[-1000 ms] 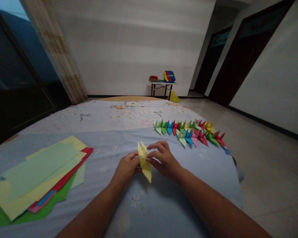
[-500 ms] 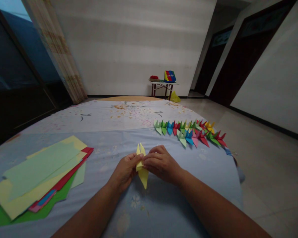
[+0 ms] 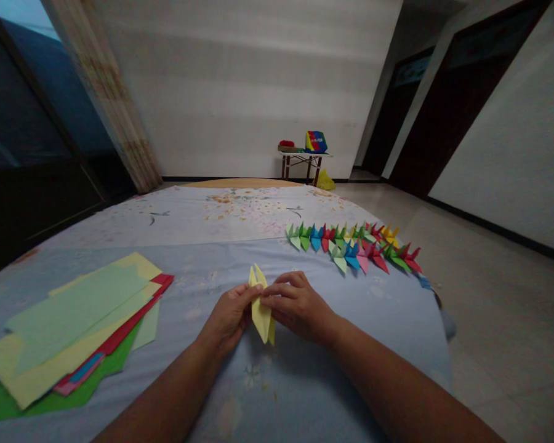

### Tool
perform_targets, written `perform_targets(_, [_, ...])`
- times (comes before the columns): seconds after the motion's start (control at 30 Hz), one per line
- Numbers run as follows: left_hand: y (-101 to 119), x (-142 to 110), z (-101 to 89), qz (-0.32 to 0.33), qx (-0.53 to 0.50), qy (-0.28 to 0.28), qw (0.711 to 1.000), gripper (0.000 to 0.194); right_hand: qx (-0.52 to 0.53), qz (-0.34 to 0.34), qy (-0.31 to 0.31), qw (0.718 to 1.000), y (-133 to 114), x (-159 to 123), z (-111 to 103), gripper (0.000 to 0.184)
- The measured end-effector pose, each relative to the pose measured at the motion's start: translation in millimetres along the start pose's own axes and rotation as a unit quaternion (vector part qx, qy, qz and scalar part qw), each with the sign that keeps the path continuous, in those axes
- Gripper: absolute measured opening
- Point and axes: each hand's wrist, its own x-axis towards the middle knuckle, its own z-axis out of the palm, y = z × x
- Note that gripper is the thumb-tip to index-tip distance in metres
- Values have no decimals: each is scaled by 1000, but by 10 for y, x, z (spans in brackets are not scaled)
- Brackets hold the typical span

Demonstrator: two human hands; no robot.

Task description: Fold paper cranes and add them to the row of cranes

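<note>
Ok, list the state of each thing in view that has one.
Yellow paper: folded, two narrow points upward
Left hand: gripping the yellow paper
Right hand: touching the paper's right side
Paper sheets: loosely stacked, overlapping
Colored paper figures: folded, lined up in rows
Blue cloth: spread, lightly wrinkled
Curtain: gathered in folds
Yellow bag: crumpled on the floor
Dark door: open or shut unclear

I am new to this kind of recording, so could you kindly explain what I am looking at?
There is no machine here, only a person's two bare hands. Every picture comes from one camera worn on the person's head, looking forward and down. The left hand holds a yellow folded paper upright, and the right hand touches its other side. On the cloth-covered table, coloured sheets lie in a loose stack on the left, and small folded paper figures stand in rows on the right.
</note>
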Motion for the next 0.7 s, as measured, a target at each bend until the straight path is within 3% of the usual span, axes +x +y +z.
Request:
perform_targets(0.33, [13,-30,47,12,7,23,1000,26,-32,-32,5,999,-28,-7,-12,17])
perform_targets(0.47, [20,-19,40,19,-4,17,1000,25,-39,-35,29,998,-47,-7,-21,18])
perform_targets(0.7, [5,-22,24,10,-1,6,1000,24,-19,-26,15,999,-44,15,-6,17])
